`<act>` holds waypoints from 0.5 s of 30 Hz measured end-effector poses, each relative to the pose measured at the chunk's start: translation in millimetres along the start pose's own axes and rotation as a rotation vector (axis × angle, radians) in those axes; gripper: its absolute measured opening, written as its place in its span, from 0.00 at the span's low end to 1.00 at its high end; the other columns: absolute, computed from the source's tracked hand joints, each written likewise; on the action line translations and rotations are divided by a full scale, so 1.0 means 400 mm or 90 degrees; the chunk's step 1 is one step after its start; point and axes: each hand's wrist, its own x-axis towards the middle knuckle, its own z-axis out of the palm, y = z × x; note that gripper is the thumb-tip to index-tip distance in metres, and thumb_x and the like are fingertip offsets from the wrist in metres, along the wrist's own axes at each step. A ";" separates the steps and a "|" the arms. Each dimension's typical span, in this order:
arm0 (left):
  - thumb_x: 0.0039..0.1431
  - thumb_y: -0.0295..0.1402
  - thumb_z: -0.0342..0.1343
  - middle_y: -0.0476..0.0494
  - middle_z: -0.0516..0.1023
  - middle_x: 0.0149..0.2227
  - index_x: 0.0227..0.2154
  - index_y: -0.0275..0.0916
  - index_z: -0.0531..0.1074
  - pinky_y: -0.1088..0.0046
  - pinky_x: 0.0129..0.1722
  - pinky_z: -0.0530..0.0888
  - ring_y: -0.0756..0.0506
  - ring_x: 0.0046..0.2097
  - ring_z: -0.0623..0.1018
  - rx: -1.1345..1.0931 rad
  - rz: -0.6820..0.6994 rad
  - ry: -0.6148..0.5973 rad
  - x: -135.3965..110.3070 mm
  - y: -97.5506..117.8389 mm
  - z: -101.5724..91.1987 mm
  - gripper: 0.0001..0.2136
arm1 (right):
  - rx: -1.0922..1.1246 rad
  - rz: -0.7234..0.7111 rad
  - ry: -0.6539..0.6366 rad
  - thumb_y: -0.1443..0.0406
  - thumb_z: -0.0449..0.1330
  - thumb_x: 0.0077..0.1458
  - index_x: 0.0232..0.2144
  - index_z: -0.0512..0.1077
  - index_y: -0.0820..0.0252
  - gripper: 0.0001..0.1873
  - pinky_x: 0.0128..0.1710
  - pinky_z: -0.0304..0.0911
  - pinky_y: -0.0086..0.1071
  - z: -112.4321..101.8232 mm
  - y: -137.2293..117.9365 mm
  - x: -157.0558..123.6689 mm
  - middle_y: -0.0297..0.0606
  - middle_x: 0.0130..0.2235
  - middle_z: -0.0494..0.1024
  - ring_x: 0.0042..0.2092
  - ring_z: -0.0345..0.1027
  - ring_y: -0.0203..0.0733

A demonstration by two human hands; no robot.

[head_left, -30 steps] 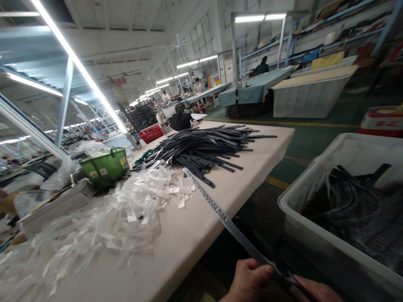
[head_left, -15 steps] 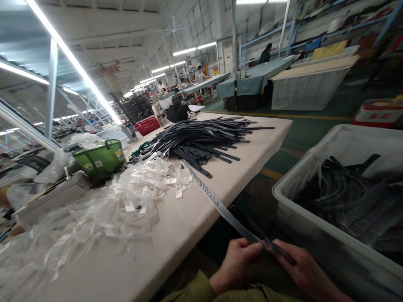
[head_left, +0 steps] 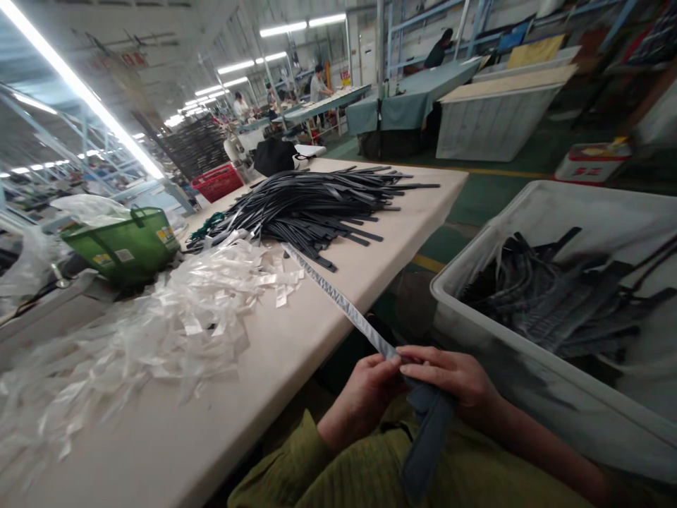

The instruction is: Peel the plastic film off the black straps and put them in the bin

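Left hand and right hand together pinch one strip just off the tabletop's near edge. From them it crosses that edge towards the dark pile; its other end hangs below. Work on it looks partway: dark below, pale beyond. Whether pile or binned strips are finished, I cannot tell.

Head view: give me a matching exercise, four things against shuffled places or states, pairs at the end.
Things
1. Lone strip
2. Dark pile
3. Near bin
4. Green bag

Places or states
A. Right of the table, with dark strips inside
B. Left of the dark pile
C. Held by the left hand and right hand
D. Spread across the table's far part

Pairs: 1-C, 2-D, 3-A, 4-B
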 end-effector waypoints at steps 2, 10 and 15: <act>0.52 0.31 0.65 0.38 0.82 0.38 0.39 0.30 0.79 0.73 0.41 0.73 0.47 0.37 0.80 -0.018 -0.012 -0.001 0.008 0.012 -0.008 0.12 | 0.059 0.010 0.005 0.65 0.58 0.64 0.48 0.75 0.53 0.12 0.42 0.72 0.29 -0.005 0.003 0.010 0.44 0.47 0.80 0.45 0.77 0.43; 0.66 0.34 0.49 0.35 0.82 0.39 0.39 0.32 0.73 0.74 0.36 0.76 0.47 0.36 0.81 -0.078 0.246 0.288 0.140 0.308 -0.046 0.11 | 0.336 0.231 -0.131 0.55 0.58 0.62 0.43 0.79 0.51 0.13 0.39 0.74 0.34 -0.050 -0.006 -0.086 0.44 0.38 0.82 0.39 0.78 0.49; 0.67 0.32 0.49 0.43 0.82 0.36 0.44 0.35 0.73 0.77 0.35 0.74 0.52 0.32 0.80 -0.063 0.370 0.294 0.154 0.398 -0.037 0.10 | 0.394 0.314 -0.191 0.41 0.52 0.57 0.39 0.81 0.42 0.24 0.33 0.75 0.38 -0.017 0.013 -0.162 0.41 0.33 0.84 0.33 0.79 0.55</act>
